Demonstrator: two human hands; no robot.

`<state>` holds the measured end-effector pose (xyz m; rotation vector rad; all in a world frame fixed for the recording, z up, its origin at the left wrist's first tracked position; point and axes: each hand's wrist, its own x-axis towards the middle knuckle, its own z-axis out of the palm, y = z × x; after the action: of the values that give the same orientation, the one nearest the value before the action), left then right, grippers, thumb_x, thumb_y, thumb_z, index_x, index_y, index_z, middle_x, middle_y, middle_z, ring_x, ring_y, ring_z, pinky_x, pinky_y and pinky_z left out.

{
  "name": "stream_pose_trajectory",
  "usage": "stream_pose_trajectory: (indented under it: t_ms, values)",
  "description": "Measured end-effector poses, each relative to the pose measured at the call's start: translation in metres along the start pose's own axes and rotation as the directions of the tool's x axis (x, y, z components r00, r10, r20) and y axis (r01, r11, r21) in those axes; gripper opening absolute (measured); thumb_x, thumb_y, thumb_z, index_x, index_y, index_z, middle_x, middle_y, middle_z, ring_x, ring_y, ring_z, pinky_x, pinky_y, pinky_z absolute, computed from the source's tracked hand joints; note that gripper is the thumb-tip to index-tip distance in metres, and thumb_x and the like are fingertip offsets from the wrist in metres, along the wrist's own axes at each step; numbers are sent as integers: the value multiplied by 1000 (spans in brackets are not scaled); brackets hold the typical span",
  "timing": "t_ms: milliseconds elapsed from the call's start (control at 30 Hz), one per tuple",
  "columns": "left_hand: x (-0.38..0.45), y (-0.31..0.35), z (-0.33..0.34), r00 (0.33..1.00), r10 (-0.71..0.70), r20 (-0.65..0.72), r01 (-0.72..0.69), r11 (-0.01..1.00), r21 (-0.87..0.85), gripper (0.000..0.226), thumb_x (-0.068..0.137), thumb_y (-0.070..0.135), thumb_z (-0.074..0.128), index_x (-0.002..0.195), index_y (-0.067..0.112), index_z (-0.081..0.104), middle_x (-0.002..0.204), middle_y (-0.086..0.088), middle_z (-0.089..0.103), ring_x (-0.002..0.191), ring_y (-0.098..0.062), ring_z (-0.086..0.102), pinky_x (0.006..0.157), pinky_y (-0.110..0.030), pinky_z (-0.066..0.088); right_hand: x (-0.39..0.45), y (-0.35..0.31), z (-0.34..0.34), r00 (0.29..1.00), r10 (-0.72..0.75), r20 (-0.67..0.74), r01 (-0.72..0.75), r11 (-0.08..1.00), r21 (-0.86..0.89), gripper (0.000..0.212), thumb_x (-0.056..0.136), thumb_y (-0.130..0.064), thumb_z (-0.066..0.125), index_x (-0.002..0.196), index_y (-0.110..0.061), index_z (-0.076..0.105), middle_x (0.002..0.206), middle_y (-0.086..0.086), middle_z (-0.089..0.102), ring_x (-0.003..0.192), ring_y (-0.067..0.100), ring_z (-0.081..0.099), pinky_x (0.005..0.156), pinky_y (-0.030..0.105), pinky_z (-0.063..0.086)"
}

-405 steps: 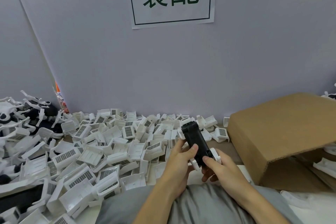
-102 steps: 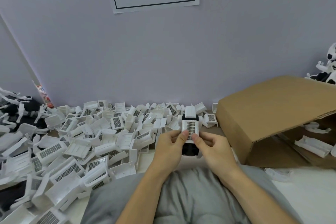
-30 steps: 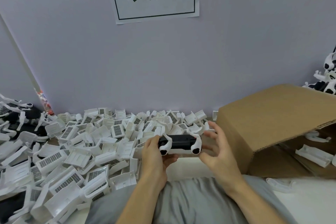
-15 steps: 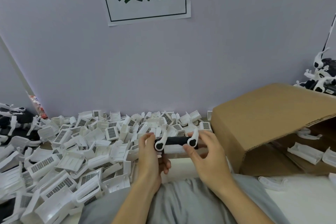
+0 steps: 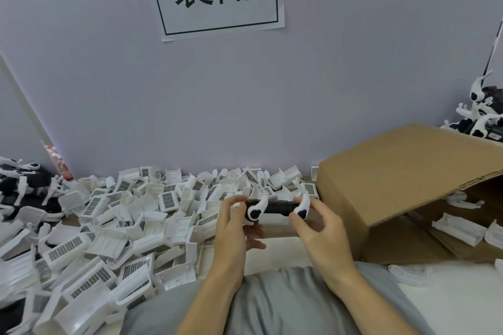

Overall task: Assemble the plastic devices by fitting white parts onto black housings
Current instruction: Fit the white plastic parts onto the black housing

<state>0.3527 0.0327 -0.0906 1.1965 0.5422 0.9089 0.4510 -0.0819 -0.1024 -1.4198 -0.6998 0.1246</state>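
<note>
Head view: a long black plastic housing [image 5: 277, 207] with two curved white plastic arms clipped on [image 5: 303, 205] lies sideways between both hands, above the tabletop [image 5: 275, 258] edge. The left hand [image 5: 235, 226] grips its left end; the right hand [image 5: 318, 221] pinches the right arm with thumb and forefinger. A heap of loose white grilled plastic parts [image 5: 130, 228] lies left, an open brown cardboard box [image 5: 402, 185] right. The fitting looks nearly finished; next likely comes pressing the arms home, then setting the unit aside.
</note>
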Motion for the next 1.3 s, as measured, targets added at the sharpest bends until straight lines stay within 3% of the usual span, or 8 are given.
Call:
stream_pose_trajectory:
  t_ms: [167,300,467,600,800,967,1100,1300]
  values:
    - [7,-2,0,992,-117,-40,107,972,-210,13,99,2,50,109,6,56,95,-21,66,67,-31,69,69,-45,62,1,3,0,999,39,3,-39,996,77,49,85,4,70,120,-29,61,123,-11,64,117,4,61,83,8,50]
    - [8,-1,-2,992,-125,-31,111,952,-284,18,99,-1,51,115,4,58,103,-22,65,71,-30,71,63,-41,62,0,3,0,998,59,21,-61,990,128,54,84,3,70,122,-32,54,127,-5,61,118,11,61,89,20,49]
    - [6,2,-6,995,-99,7,97,959,-267,27,101,-2,50,117,12,66,103,-18,69,78,-30,70,66,-40,61,3,-3,-5,969,238,69,-245,880,407,34,99,-12,51,128,-27,56,128,2,63,104,20,66,81,38,51]
    - [0,6,-6,989,-30,148,55,984,-171,36,102,-2,46,110,22,73,108,-12,75,88,-25,72,75,-39,57,6,-2,-5,917,379,120,-392,806,444,28,103,-32,49,122,-23,66,123,3,66,110,36,67,83,48,54]
    - [-2,5,-5,977,4,213,28,989,-148,32,101,2,51,118,20,70,114,-13,73,95,-25,72,73,-32,59,9,-2,-2,920,387,59,-382,852,357,22,102,-20,54,116,-24,71,111,2,73,100,26,71,73,43,58]
    - [-2,8,-3,964,53,262,-12,988,-154,31,79,10,79,108,21,78,110,-10,75,97,-23,73,72,-35,60,9,-3,-3,864,486,130,-495,775,393,24,102,-19,50,109,-8,70,102,18,70,90,35,68,65,41,53]
    - [-2,8,-2,944,70,323,-37,994,-108,35,75,13,75,107,24,79,110,-13,75,99,-28,72,77,-37,58,8,-7,-7,810,553,197,-578,690,435,25,99,-23,52,104,-7,70,97,17,64,76,29,63,61,34,47]
    - [-1,5,-1,958,71,278,-59,997,-54,33,90,4,67,110,27,78,115,-7,75,111,-26,70,96,-47,53,6,-13,-11,871,465,162,-464,666,584,25,96,-17,52,106,-5,71,96,18,70,78,26,65,62,35,47]
